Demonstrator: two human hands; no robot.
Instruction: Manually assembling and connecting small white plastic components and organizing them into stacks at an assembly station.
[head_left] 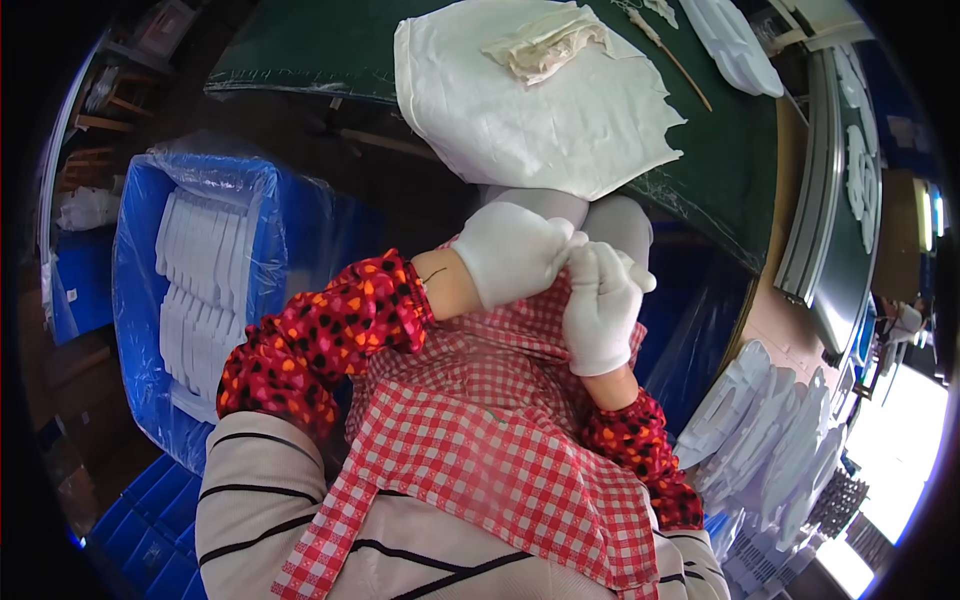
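Note:
My left hand (515,252), in a white glove, is over my lap with its fingers curled closed. Its fingertips meet those of my right hand (602,305), also gloved in white and closed, thumb side outward. Whatever is pinched between them, if anything, is too small or hidden to make out. Just beyond the hands, a white cloth (470,85) with a ragged right edge hangs over the front of a green-topped table (310,45). On it lies a crumpled, off-white rag (548,48).
A blue bin (130,290) lined with clear plastic stands at my left, holding stacked white plastic parts (200,245). More white parts (770,425) lean in a row at the right. A thin stick (675,62) and a white moulded part (735,45) lie on the table. A conveyor (815,190) runs beyond.

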